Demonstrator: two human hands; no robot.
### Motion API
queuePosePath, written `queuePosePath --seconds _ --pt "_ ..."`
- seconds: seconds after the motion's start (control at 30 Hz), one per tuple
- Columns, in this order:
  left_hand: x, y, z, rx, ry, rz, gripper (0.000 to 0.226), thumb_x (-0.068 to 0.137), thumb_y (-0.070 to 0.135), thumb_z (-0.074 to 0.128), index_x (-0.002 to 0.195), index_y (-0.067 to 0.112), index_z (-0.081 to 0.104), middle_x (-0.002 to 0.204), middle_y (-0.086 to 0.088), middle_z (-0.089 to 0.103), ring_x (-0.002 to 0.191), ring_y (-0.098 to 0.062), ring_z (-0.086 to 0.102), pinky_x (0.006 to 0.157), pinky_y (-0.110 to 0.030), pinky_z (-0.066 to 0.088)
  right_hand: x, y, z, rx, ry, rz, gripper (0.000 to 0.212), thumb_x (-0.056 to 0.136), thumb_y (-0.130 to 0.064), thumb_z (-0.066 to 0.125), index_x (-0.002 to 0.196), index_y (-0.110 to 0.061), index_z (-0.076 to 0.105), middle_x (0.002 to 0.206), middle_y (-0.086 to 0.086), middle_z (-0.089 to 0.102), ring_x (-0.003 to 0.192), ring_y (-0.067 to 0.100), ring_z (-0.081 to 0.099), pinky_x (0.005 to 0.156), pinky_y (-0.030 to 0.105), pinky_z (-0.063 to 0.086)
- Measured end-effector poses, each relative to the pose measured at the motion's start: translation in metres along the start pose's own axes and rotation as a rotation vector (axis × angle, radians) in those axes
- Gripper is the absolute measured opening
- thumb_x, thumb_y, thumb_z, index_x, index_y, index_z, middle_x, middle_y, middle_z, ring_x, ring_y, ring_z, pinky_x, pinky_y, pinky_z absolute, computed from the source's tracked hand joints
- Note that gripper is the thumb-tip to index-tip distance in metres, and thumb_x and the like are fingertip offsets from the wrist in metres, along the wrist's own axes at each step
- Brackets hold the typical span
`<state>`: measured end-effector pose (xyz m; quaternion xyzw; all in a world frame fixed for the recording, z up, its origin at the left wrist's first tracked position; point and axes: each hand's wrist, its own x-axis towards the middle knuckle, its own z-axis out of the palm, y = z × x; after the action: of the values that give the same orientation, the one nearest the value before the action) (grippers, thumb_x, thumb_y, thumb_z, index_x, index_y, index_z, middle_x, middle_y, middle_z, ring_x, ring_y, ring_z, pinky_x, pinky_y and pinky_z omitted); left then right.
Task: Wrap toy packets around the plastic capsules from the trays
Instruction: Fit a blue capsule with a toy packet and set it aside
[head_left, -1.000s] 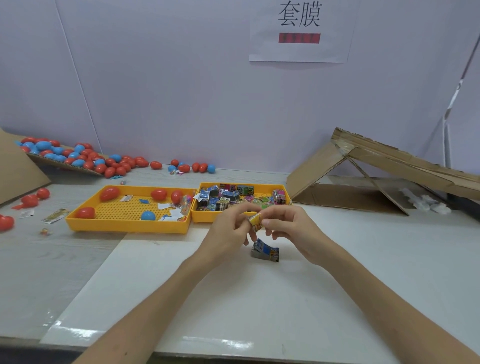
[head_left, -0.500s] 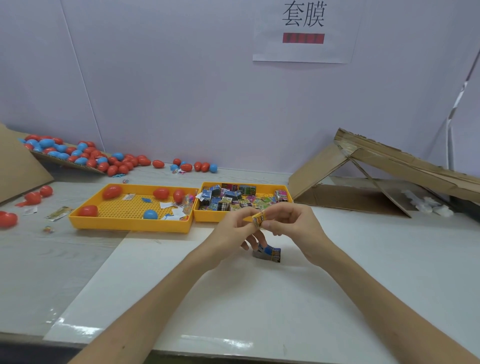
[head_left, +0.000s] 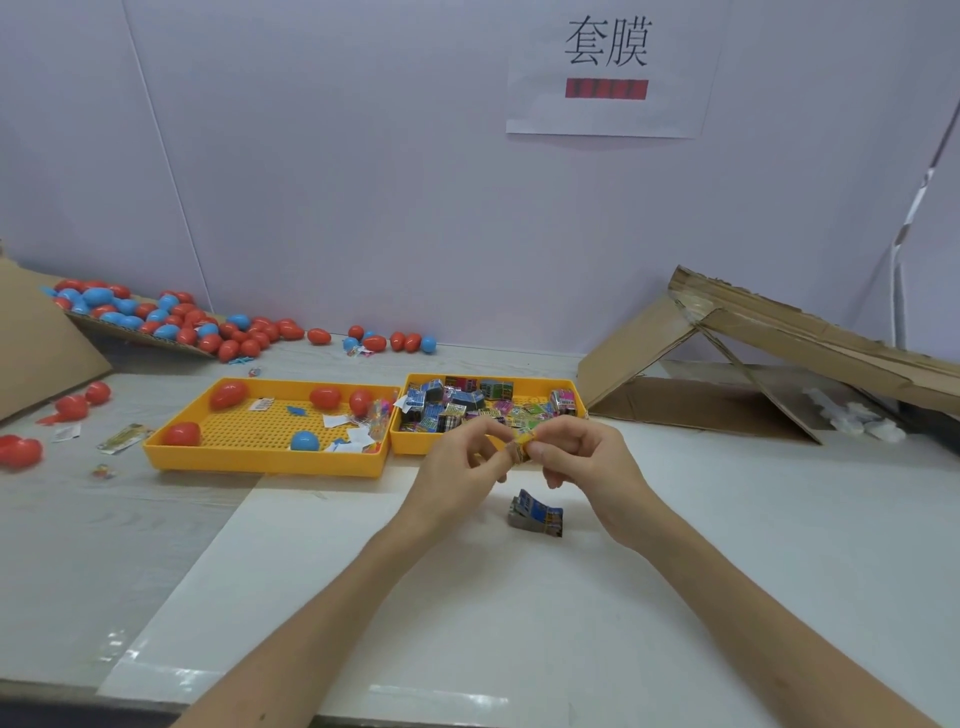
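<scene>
My left hand (head_left: 460, 467) and my right hand (head_left: 587, 462) meet above the white mat, and both pinch a small yellow toy packet (head_left: 522, 447) between their fingertips. Below them a blue packet (head_left: 536, 513) lies on the mat. The left yellow tray (head_left: 260, 460) holds red capsules (head_left: 228, 393) and a blue capsule (head_left: 304, 440) among paper scraps. Several folded colourful packets (head_left: 457, 402) fill the right yellow tray (head_left: 410, 447).
A heap of red and blue capsules (head_left: 171, 322) lies on cardboard at the back left, with loose ones (head_left: 21, 451) near the left edge. Folded cardboard (head_left: 753, 332) leans at the back right. A paper sign (head_left: 608, 67) hangs on the wall.
Both hands stay together on the yellow packet and have turned it slightly between the fingertips. The blue packet on the mat has not moved.
</scene>
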<state>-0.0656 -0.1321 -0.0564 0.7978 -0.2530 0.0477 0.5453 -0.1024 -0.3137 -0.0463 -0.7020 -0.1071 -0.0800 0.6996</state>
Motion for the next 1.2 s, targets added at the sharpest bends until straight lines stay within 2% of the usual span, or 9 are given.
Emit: queuePosePath --seconds 0.13,0.27,0.43,0.7,0.8,0.87,0.93,1.0,1.2 --pt "0.001 0.003 0.000 -0.065 -0.061 -0.023 0.004 0.097 0.026 0.064 0.099 0.026 0.068 0.070 0.003 0.069 0.058 -0.002 0.058 0.055 -0.018 0.047 0.001 -0.003 -0.004 0.135 -0.084 0.054 0.019 0.088 -0.004 0.068 0.098 -0.014 0.080 0.080 0.006 0.071 0.058 0.015 0.053 0.058 0.022 0.048" --pt "0.000 0.005 -0.004 -0.112 -0.089 -0.090 0.010 0.096 0.011 0.059 0.097 0.013 0.069 0.067 0.004 0.068 0.059 -0.004 0.056 0.059 -0.016 0.047 0.000 -0.002 -0.006 0.171 -0.113 0.097 0.045 0.089 0.016 0.051 0.099 -0.015 0.081 0.088 0.012 0.073 0.052 0.017 0.051 0.056 0.024 0.049" --pt "0.002 0.007 -0.008 -0.107 -0.056 -0.131 0.012 0.092 0.011 0.066 0.093 0.022 0.069 0.063 0.009 0.067 0.060 0.000 0.056 0.060 -0.019 0.045 -0.002 -0.003 -0.006 0.134 -0.148 0.118 0.052 0.087 0.021 0.052 0.096 -0.019 0.082 0.088 0.010 0.076 0.052 0.017 0.050 0.058 0.024 0.051" --pt "0.002 0.012 -0.019 -0.194 -0.097 -0.146 0.016 0.101 0.026 0.058 0.093 0.020 0.070 0.071 0.007 0.070 0.064 -0.005 0.059 0.058 -0.017 0.045 0.001 -0.006 -0.007 0.206 -0.121 0.140 0.038 0.076 0.007 0.067 0.102 -0.018 0.081 0.087 0.011 0.073 0.052 0.017 0.051 0.055 0.024 0.049" --pt "0.006 0.015 -0.036 -0.273 0.090 -0.171 0.030 0.105 0.036 0.049 0.093 0.021 0.072 0.076 0.006 0.071 0.069 -0.006 0.061 0.063 -0.019 0.048 0.004 -0.005 -0.010 0.220 -0.051 0.180 0.038 0.069 -0.002 0.069 0.101 -0.020 0.081 0.085 0.005 0.073 0.048 0.017 0.047 0.053 0.023 0.046" --pt "0.009 0.008 -0.052 -0.051 0.368 -0.167 0.020 0.103 0.027 0.055 0.092 0.023 0.071 0.085 0.003 0.072 0.083 -0.012 0.066 0.073 -0.032 0.054 0.005 -0.004 -0.012 0.217 -0.029 0.186 0.039 0.069 -0.005 0.070 0.104 -0.021 0.080 0.088 0.005 0.074 0.050 0.018 0.043 0.053 0.023 0.045" --pt "0.008 -0.002 -0.071 0.510 0.580 -0.265 0.012 0.096 0.020 0.060 0.102 0.027 0.068 0.103 -0.004 0.069 0.105 -0.027 0.059 0.086 -0.043 0.047 0.005 -0.004 -0.012 0.216 -0.017 0.182 0.040 0.070 -0.006 0.070 0.105 -0.021 0.080 0.087 0.003 0.074 0.051 0.019 0.042 0.053 0.022 0.045" --pt "0.007 -0.014 -0.092 0.824 0.649 -0.426 0.030 0.086 0.017 0.065 0.114 0.027 0.066 0.121 -0.011 0.060 0.118 -0.034 0.046 0.094 -0.047 0.035 0.005 -0.005 -0.012 0.204 -0.019 0.168 0.039 0.070 -0.007 0.070 0.105 -0.021 0.080 0.084 0.002 0.073 0.052 0.018 0.044 0.052 0.022 0.045" --pt "-0.001 -0.030 -0.123 0.700 0.489 -0.757 0.032 0.086 0.016 0.063 0.115 0.029 0.063 0.133 -0.009 0.058 0.129 -0.033 0.042 0.108 -0.045 0.025 0.006 -0.010 -0.014 0.230 -0.015 0.141 0.042 0.070 0.002 0.061 0.101 -0.019 0.081 0.085 0.004 0.073 0.050 0.016 0.048 0.053 0.023 0.046"
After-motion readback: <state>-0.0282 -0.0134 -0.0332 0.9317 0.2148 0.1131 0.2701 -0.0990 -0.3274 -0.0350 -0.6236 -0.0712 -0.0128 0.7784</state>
